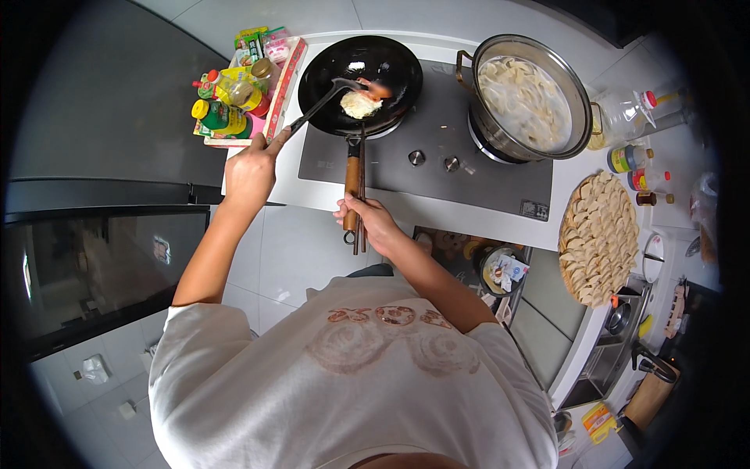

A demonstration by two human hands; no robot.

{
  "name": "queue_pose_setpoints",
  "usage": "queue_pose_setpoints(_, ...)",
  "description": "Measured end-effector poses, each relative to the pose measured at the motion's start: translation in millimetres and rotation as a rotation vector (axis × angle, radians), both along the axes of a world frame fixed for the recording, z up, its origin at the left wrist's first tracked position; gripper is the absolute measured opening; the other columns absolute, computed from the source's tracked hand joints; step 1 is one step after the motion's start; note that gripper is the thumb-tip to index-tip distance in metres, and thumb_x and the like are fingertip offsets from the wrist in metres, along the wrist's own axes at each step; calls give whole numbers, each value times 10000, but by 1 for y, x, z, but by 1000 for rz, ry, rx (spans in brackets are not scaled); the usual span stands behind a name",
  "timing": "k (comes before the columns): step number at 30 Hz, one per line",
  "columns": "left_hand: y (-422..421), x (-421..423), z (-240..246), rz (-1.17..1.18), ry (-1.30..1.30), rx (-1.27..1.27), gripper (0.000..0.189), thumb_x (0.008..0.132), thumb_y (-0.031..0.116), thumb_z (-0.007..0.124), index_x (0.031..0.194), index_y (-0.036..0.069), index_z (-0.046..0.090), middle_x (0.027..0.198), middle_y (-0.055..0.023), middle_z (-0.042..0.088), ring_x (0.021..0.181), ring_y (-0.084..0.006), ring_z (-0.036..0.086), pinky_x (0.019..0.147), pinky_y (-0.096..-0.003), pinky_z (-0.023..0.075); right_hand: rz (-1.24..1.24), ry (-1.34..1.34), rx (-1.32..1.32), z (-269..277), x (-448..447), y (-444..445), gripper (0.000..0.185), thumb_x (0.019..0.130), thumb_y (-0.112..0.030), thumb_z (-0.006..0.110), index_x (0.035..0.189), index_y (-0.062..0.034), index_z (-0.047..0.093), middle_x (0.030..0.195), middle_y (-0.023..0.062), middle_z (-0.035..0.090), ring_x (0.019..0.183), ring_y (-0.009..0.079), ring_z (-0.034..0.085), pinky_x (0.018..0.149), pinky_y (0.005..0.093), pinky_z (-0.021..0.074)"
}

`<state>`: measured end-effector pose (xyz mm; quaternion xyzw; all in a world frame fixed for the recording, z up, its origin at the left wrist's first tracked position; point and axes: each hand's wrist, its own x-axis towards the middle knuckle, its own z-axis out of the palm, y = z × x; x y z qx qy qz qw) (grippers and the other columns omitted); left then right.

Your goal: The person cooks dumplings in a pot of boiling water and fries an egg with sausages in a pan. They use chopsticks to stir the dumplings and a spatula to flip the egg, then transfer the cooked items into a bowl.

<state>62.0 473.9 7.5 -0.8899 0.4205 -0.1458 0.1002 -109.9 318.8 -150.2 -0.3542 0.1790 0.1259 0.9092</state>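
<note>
My left hand (253, 173) grips the handle of a black spatula (319, 106), whose blade reaches into a black wok (316, 76). At the blade lie a fried egg (361, 104) and a blurred reddish-orange piece of food (378, 91). My right hand (375, 223) is closed around the wok's wooden handle (352, 176). A pair of dark chopsticks (362, 170) is held along that handle in the same hand, tips pointing toward the wok. The wok sits over the left burner of a dark gas hob (381, 170).
A steel pot (580, 88) of dumplings (521, 99) in cloudy liquid stands on the right burner. Farther right lies a round tray of uncooked dumplings (599, 240), beside several bottles (630, 158). Seasonings fill a box (285, 85) left of the wok. A bin (515, 287) stands below the counter.
</note>
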Motion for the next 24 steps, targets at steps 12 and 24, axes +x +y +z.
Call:
queue_pose_setpoints(12, -18, 5, -20, 22, -18, -147, 578, 796, -1, 641, 1326, 225, 684, 810, -82, 585, 590, -237, 638, 523, -361, 516, -3, 1, -1, -2, -1, 1, 334, 1059, -352, 551, 1020, -36, 653, 1042, 57, 633, 1061, 186, 643, 979, 367, 524)
queue_pose_setpoints(24, -22, 7, -92, 172, 196, -213, 488, 890, 123, 672, 1367, 215, 623, 859, -100, 608, 686, -311, 677, 602, -424, 556, -5, 25, -32, -1, 0, 4, 324, 1066, -336, 538, 1000, -38, 648, 1073, 60, 623, 1062, 191, 643, 971, 362, 523)
